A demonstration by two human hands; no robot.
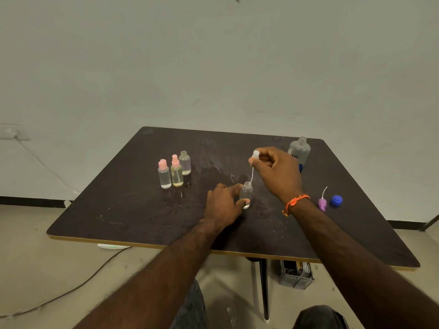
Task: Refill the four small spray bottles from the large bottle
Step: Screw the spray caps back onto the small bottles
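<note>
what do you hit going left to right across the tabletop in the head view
pink-capped bottle → yellowish pink-capped bottle → open small bottle → left hand → bottle it grips → right hand with white sprayer → purple sprayer → blue cap

In front of me stands a dark worktop (147,210) with a pale wood edge, scuffed and dusty, on a thin black leg (264,288). Behind it rises a plain grey-white wall (213,67) with a black skirting strip (31,201). The floor (47,257) is beige; a dark cable (71,292) trails across it. A grey plastic basket (297,277) sits under the worktop.
</note>
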